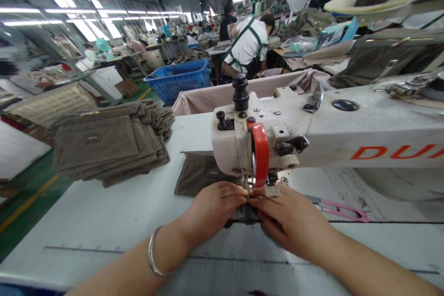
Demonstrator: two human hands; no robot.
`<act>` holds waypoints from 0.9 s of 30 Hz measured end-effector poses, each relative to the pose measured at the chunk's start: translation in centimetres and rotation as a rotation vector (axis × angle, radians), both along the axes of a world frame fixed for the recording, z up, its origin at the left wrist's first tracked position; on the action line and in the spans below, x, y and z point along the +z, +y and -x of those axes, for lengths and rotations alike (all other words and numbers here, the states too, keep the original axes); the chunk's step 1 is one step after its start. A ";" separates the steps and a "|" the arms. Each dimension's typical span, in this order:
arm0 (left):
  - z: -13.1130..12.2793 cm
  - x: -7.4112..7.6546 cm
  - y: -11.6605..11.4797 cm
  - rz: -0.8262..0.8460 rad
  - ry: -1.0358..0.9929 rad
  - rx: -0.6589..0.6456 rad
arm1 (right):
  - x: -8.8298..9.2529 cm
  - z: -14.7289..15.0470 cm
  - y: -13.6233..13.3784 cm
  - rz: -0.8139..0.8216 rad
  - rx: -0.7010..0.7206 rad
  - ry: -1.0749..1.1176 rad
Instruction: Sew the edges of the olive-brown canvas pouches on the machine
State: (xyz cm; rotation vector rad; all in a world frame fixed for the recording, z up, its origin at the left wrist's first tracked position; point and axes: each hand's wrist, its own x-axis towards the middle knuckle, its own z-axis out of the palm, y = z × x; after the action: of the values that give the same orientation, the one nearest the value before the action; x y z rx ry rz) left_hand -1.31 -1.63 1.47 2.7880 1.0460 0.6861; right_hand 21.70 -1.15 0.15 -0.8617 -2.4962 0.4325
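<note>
A white sewing machine (312,132) with a red guard (261,153) stands over the work table. Under its head lies a brown-grey fabric panel (192,173) with a small label. My left hand (215,206), a silver bangle on its wrist, pinches the panel's edge just left of the presser foot. From the other side, my right hand (294,212) has its fingers pressed together on the same edge, fingertips almost meeting the left ones. The edge itself is mostly hidden by the fingers. Thread snips (343,209) with pink handles lie beside the right hand.
A pile of similar fabric pieces (100,143) sits at the table's left. Behind the table are a pinkish cloth-lined bin (204,99) and a blue crate (180,78). A co-worker (246,44) bends over beyond them. Ruler marks (243,264) run along the table's front.
</note>
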 end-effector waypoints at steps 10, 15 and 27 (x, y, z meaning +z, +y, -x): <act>0.4 -0.6 2.7 -0.006 0.059 0.079 | -0.1 0.7 0.1 0.008 -0.114 -0.124; 0.4 -0.8 3.5 -0.020 0.073 0.150 | -0.2 0.6 0.2 -0.001 -0.122 -0.130; -0.3 0.2 2.8 0.000 0.163 0.180 | 0.0 0.8 0.3 0.013 -0.117 -0.120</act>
State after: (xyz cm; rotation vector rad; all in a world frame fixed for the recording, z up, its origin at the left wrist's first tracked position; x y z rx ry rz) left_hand -0.96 1.15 1.63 2.8129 1.3398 0.4809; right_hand 20.92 -0.83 0.10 -1.0617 -2.5367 0.3677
